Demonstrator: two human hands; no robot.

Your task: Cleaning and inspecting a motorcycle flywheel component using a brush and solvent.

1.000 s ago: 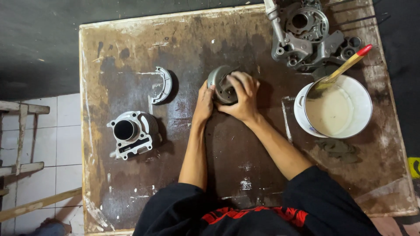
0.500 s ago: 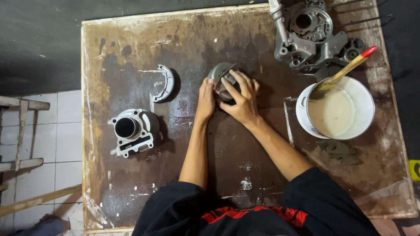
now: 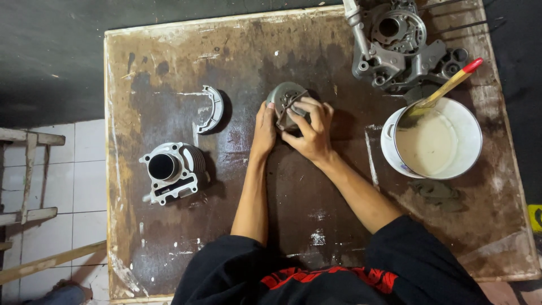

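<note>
Head view, item one: right hand [image 3: 310, 133], grip closed from above over a small round grey metal engine part [image 3: 285, 99] with a dark pad or cloth pressed to its top; left hand [image 3: 264, 127] braces the part's near-left side, fingers curled against it. Part sits mid-surface, toward the far edge. Judged: solid cast metal, stiff, fairly heavy for its size, possibly oily; best taken by the round rim with both hands. Worn brown wooden surface [image 3: 169, 243]. Left: curved grey metal brake shoe [image 3: 212, 108], near; finned grey metal cylinder block [image 3: 172, 171], well apart. Right: white round bowl of pale liquid [image 3: 471, 133] with a yellow-handled brush [image 3: 446, 90]; grey metal engine casing [image 3: 401, 48] beyond. Open room lies toward the near edge, either side of the forearms.
</note>
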